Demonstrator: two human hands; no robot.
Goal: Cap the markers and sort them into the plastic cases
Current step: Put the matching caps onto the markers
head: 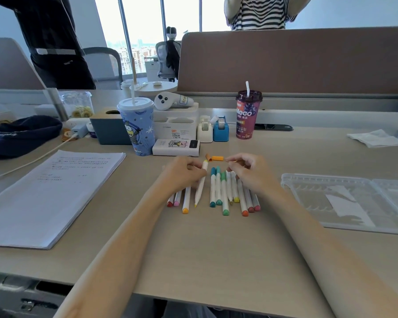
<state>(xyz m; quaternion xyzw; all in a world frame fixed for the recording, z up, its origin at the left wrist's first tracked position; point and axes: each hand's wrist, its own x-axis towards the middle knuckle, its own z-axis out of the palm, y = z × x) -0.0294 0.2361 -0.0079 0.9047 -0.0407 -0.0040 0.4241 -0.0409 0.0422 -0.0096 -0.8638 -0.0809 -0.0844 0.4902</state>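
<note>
Several white markers (218, 189) with coloured caps lie in a row on the desk in front of me. My left hand (182, 172) grips a white marker (200, 184) with a yellow tip, its far end pointing away. My right hand (248, 168) pinches a small yellow cap (230, 160) just right of that marker's far end. An orange cap (217, 158) lies loose beyond the row. A clear plastic case (345, 200) lies open on the right, holding only a white paper insert.
A stack of printed paper (55, 193) lies at the left. Behind the markers stand a blue cup (137, 127), a white box (176, 148), tape dispensers (220, 129) and a purple drink (247, 115). A dark cap (21, 136) sits far left, a tissue (375, 138) far right.
</note>
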